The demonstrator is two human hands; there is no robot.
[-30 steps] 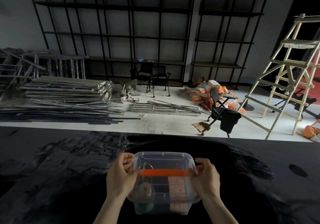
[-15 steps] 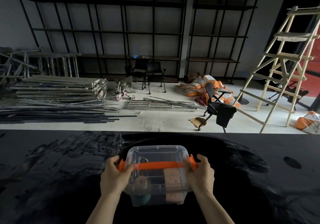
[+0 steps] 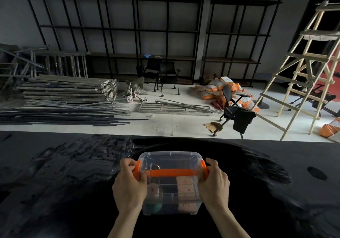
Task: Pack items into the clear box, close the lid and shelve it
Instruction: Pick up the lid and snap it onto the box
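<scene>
The clear box (image 3: 171, 199) sits on the black table (image 3: 55, 182) straight in front of me, lid on. An orange handle (image 3: 172, 172) crosses the lid, with orange latches at both ends. My left hand (image 3: 129, 186) grips the left side at the left latch. My right hand (image 3: 214, 183) grips the right side at the right latch. Through the plastic I see a pinkish block (image 3: 185, 188), a round pale item (image 3: 153, 190) and something teal (image 3: 156, 207) at the bottom.
Black shelving (image 3: 147, 31) lines the far wall. On the floor beyond the table lie stacked metal planks (image 3: 70, 90), two black chairs (image 3: 161, 72), an office chair (image 3: 233, 109), orange sacks (image 3: 217, 88) and a wooden ladder (image 3: 303, 72) at the right.
The orange latches have swung out at both sides of the box under my fingers. The view has tilted slightly, and the box has stayed in place on the table.
</scene>
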